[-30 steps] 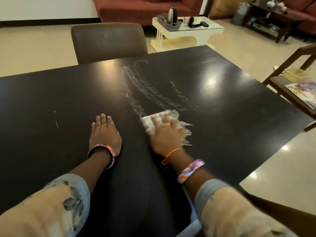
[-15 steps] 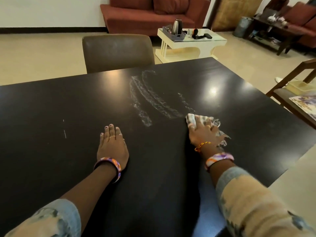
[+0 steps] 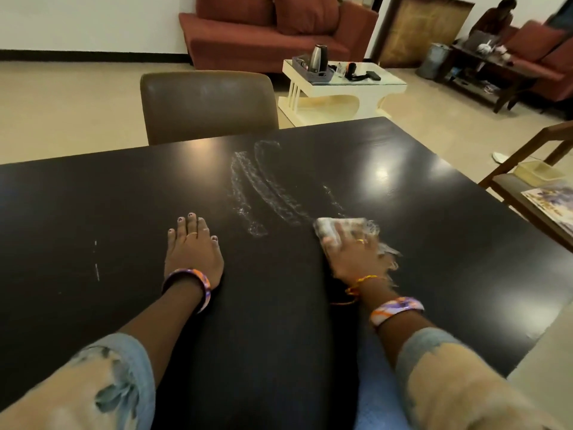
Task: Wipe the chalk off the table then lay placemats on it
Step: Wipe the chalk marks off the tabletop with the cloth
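White chalk streaks [image 3: 260,187] run across the middle of the black table [image 3: 93,197]. My right hand [image 3: 353,252] presses a pale fringed cloth [image 3: 347,226] flat on the table at the near right end of the streaks; its fingers lie spread over the cloth. Flat on the bare tabletop, left of the chalk, lies my left hand [image 3: 192,246], holding nothing. Two short chalk marks [image 3: 96,259] show further left. On the chair at the right edge lies a patterned sheet [image 3: 552,203], possibly a placemat.
A brown chair [image 3: 207,103] stands at the table's far side. A wooden chair [image 3: 527,187] with a pale tray [image 3: 541,170] sits at the right. Behind are a white side table [image 3: 341,91] with a kettle, a red sofa and a seated person [image 3: 493,20].
My right hand slid the cloth from the table's middle to the right, leaving the wiped strip dark. The left hand stayed put. The camera tilted up.
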